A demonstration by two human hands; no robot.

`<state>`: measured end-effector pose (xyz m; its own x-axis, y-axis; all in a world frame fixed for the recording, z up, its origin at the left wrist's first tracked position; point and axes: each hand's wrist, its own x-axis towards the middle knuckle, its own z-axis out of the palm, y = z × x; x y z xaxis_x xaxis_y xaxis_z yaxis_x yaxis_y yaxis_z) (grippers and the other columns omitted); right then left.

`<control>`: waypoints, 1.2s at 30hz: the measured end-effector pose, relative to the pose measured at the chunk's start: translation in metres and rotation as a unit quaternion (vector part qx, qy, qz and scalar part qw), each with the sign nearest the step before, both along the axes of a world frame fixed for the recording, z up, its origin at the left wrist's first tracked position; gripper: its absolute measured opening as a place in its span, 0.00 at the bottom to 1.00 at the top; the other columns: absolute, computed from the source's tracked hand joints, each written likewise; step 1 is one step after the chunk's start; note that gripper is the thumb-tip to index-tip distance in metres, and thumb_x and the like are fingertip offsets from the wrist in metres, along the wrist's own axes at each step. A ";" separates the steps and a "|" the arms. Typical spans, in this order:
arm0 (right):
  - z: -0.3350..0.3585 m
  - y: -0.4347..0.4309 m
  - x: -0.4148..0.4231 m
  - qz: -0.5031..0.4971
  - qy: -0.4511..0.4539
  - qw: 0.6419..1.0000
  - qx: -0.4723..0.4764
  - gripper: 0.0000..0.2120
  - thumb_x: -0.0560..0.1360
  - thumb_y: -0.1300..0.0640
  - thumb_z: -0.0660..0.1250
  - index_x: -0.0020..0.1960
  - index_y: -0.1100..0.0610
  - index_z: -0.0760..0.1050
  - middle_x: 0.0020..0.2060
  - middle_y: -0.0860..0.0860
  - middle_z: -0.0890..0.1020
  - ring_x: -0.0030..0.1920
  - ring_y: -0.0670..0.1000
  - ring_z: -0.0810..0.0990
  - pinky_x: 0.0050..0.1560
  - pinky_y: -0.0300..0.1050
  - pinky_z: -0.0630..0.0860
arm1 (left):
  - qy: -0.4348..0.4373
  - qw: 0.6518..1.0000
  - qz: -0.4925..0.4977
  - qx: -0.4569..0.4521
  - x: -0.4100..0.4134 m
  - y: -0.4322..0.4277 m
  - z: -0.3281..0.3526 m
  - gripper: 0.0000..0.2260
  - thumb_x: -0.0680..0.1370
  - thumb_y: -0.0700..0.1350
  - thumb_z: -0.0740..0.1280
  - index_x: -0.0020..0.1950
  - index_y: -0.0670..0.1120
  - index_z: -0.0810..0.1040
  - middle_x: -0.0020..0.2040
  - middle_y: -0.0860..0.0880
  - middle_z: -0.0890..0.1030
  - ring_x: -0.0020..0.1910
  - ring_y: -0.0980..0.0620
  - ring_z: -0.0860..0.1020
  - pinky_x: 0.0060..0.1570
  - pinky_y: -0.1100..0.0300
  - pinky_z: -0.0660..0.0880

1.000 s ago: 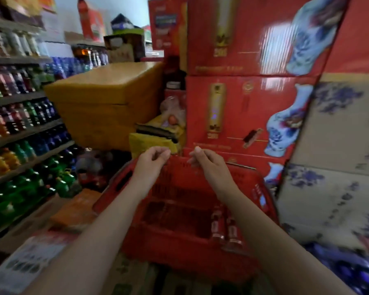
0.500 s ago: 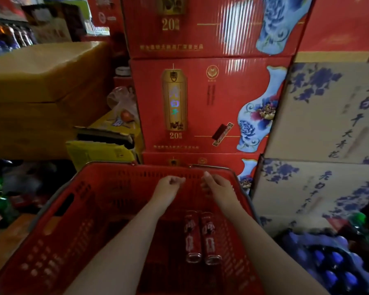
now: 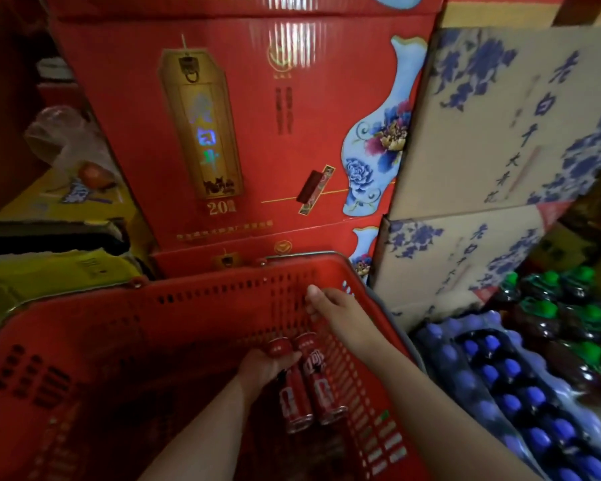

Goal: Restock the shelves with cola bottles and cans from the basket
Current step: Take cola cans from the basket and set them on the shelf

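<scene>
A red plastic basket (image 3: 195, 300) fills the lower left of the head view. Two red cola bottles lie side by side on its floor near the right wall. My left hand (image 3: 262, 368) reaches down inside and is closed around the neck of the left cola bottle (image 3: 292, 400), just below its red cap. The right cola bottle (image 3: 321, 387) lies free beside it. My right hand (image 3: 337, 312) hovers above the bottles near the basket's right rim, fingers loosely spread, holding nothing.
Stacked red cartons (image 3: 243, 126) stand right behind the basket, and brown cartons with blue print (image 3: 493, 140) rise at the right. Wrapped packs of blue-capped bottles (image 3: 500, 376) and green-capped bottles (image 3: 569, 317) lie at the lower right. Yellow boxes (image 3: 49, 272) sit to the left.
The view has dropped closer to the basket. My left hand went down from the far rim and closed on the left bottle's neck; my right hand came off the rim and hovers.
</scene>
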<state>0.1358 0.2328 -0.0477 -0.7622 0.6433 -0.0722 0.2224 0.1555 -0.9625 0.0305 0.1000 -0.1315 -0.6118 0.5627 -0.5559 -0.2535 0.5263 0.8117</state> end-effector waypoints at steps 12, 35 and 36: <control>-0.025 -0.022 0.011 0.179 -0.188 0.965 -0.020 0.28 0.82 0.41 0.47 0.76 0.54 0.61 0.69 0.42 0.65 0.70 0.39 0.58 0.68 0.33 0.51 | -0.010 0.996 0.000 -0.089 -0.035 -0.025 0.025 0.18 0.68 0.45 0.78 0.52 0.42 0.76 0.52 0.45 0.79 0.50 0.48 0.76 0.49 0.58 0.70; -0.092 -0.041 0.004 0.129 -0.287 0.945 -0.090 0.15 0.74 0.58 0.72 0.57 0.61 0.74 0.43 0.54 0.81 0.37 0.46 0.79 0.32 0.33 0.75 | -0.037 0.983 -0.135 -0.118 -0.078 -0.106 0.050 0.23 0.64 0.51 0.80 0.55 0.45 0.80 0.51 0.48 0.84 0.52 0.52 0.82 0.50 0.58 0.78; -0.086 -0.043 0.002 0.132 -0.292 0.943 -0.091 0.12 0.74 0.59 0.72 0.54 0.60 0.74 0.40 0.53 0.80 0.35 0.46 0.78 0.30 0.33 0.74 | -0.030 0.983 -0.139 -0.113 -0.077 -0.107 0.057 0.18 0.67 0.50 0.79 0.53 0.47 0.80 0.50 0.51 0.84 0.51 0.55 0.80 0.47 0.61 0.77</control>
<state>0.1383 0.1902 -0.1334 -0.6906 0.3732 -0.6195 0.6989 0.1242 -0.7044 -0.0470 -0.0066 -0.0740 -0.4138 0.5612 -0.7169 -0.1185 0.7475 0.6536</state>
